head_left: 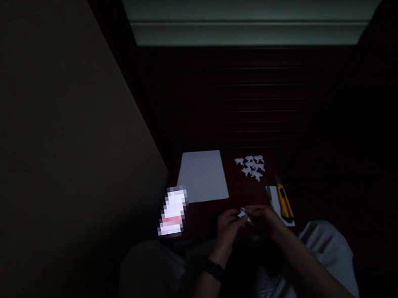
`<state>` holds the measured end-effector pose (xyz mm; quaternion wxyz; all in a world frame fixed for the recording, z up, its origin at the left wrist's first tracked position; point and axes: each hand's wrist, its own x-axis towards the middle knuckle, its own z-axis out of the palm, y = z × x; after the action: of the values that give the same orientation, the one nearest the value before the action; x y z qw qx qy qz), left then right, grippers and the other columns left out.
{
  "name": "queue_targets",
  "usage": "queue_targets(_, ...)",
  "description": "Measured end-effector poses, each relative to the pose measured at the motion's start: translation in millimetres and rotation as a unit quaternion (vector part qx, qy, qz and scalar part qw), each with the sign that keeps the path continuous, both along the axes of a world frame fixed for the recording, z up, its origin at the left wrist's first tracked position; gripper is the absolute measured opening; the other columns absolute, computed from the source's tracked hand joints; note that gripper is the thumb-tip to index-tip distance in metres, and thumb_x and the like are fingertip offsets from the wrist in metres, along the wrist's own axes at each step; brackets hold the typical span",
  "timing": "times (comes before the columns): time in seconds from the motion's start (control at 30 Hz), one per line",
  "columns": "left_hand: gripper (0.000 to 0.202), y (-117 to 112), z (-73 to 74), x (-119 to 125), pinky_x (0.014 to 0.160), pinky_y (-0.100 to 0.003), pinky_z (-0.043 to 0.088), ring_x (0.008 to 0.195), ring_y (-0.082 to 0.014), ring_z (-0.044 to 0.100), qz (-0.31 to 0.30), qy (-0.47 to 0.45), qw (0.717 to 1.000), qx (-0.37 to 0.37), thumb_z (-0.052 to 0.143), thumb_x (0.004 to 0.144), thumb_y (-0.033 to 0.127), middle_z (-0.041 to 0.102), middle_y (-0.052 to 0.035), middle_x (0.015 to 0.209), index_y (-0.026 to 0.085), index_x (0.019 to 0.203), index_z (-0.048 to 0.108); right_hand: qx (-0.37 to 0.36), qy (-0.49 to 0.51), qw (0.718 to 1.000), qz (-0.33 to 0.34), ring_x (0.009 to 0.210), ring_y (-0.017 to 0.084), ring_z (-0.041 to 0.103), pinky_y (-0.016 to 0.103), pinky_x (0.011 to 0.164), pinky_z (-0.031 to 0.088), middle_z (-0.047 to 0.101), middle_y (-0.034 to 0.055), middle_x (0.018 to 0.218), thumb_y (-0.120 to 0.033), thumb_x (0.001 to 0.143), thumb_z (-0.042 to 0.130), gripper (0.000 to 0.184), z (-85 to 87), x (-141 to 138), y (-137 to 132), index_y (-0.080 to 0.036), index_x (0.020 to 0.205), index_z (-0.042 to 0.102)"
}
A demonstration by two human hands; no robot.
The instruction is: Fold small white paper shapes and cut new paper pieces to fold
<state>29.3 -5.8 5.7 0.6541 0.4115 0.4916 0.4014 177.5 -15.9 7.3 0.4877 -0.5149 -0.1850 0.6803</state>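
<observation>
Darkness covers most of the scene above a dark wooden table [306,191], where a blurred, glowing phone-like rectangle [172,212] lies at far left beside a blank white paper sheet [202,175]. At centre, the left hand [227,227] and right hand [267,219] pinch a small white folded paper piece [243,213] between their fingertips at the table's near edge; its long axis cannot be made out. Farther back lies a cluster of small white paper figures [251,166], and at right a yellow utility knife [284,200] points away.

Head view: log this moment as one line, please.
left hand + right hand: pinching small paper piece | beyond: folded pieces, sheet | right: yellow cutter
</observation>
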Motion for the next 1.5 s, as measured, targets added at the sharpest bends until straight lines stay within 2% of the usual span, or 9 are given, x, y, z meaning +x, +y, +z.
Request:
queue_targets(0.2,0.039,-2.7,-0.9,-6.3,0.051,-0.023,0.046,0.061,-0.0176,0.064,-0.021,-0.034,0.999,-0.010,0.077,0.057,0.035,0.067,-0.0062,0.069,0.013,0.087,0.063,-0.036,0.027,0.999,0.009,0.070,0.014,0.061,0.027,0.066,0.046,0.068,0.0037,0.087,-0.029,0.063,0.071,0.022,1.1,3.7,1.1,-0.020,0.083,0.068)
queue_targets(0.3,0.038,-3.4,-2.7,-5.6,0.053,-0.024,0.046,0.061,-0.0173,0.064,-0.027,-0.055,0.998,-0.011,0.077,0.057,0.032,0.068,-0.0068,0.071,0.013,0.087,0.063,-0.044,0.013,0.999,0.008,0.065,0.014,0.059,0.027,0.062,0.046,0.067,0.0026,0.077,-0.023,0.059,0.073,0.022,-1.2,5.5,2.7,-0.019,0.079,0.068)
queue_targets(0.5,0.039,-3.5,-0.4,-2.6,0.051,-0.023,0.046,0.060,-0.0166,0.063,-0.018,-0.057,0.998,-0.012,0.077,0.057,0.030,0.068,-0.0071,0.073,0.012,0.088,0.063,-0.027,0.002,1.000,0.014,0.066,0.015,0.059,0.027,0.061,0.045,0.066,0.0011,0.071,-0.015,0.054,0.071,0.024,0.3,4.7,1.8,-0.020,0.077,0.067)
queue_targets(0.67,0.042,-4.5,5.2,-3.1,0.048,-0.022,0.044,0.059,-0.0167,0.063,-0.012,-0.047,0.999,-0.014,0.077,0.058,0.032,0.068,-0.0075,0.072,0.011,0.091,0.062,-0.023,-0.006,1.000,0.010,0.071,0.016,0.061,0.028,0.064,0.046,0.068,0.0011,0.078,-0.017,0.055,0.074,0.026,2.8,2.9,-1.2,-0.021,0.080,0.067)
queue_targets(1.0,0.045,-8.3,16.6,-12.7,0.052,-0.022,0.045,0.070,-0.0198,0.066,-0.048,-0.045,0.998,0.011,0.072,0.063,0.040,0.069,-0.0101,0.084,0.013,0.098,0.061,0.039,-0.006,0.999,-0.023,0.065,0.016,0.062,0.027,0.063,0.046,0.068,0.0016,0.070,-0.021,0.045,0.083,0.034,1.9,-2.3,-1.2,-0.017,0.075,0.066)
queue_targets(1.13,0.045,-7.9,20.0,-12.6,0.050,-0.021,0.044,0.073,-0.0201,0.066,-0.071,-0.028,0.996,0.048,0.068,0.067,0.043,0.068,-0.0096,0.084,0.014,0.100,0.060,0.060,-0.011,0.997,-0.043,0.061,0.015,0.061,0.027,0.062,0.045,0.067,0.0004,0.065,-0.020,0.041,0.084,0.038,5.3,-3.7,-1.9,-0.017,0.075,0.065)
queue_targets(1.27,0.040,-2.8,17.5,-11.3,0.045,-0.020,0.040,0.064,-0.0177,0.063,-0.098,0.077,0.988,0.091,0.056,0.075,0.051,0.067,-0.0072,0.078,0.015,0.093,0.060,0.070,-0.067,0.994,-0.046,0.055,0.014,0.059,0.026,0.056,0.043,0.066,0.0001,0.061,-0.021,0.041,0.084,0.039,6.7,-3.7,-1.9,-0.016,0.074,0.063)
queue_targets(1.4,0.035,-0.3,19.5,-14.6,0.057,-0.022,0.040,0.067,-0.0144,0.059,-0.127,0.188,0.947,0.225,0.045,0.083,0.047,0.064,-0.0030,0.073,0.017,0.080,0.061,0.066,-0.098,0.992,-0.053,0.049,0.013,0.055,0.024,0.050,0.040,0.063,-0.0017,0.054,-0.023,0.039,0.084,0.040,3.3,-3.7,-0.1,-0.017,0.069,0.059)
queue_targets(1.5,0.035,0.1,20.6,-17.2,0.060,-0.022,0.038,0.067,-0.0135,0.056,-0.138,0.211,0.931,0.265,0.040,0.087,0.044,0.063,-0.0015,0.073,0.017,0.078,0.060,0.062,-0.090,0.993,-0.050,0.047,0.012,0.054,0.023,0.049,0.039,0.061,-0.0025,0.052,-0.023,0.038,0.084,0.040,-0.2,-5.2,0.2,-0.017,0.069,0.058)
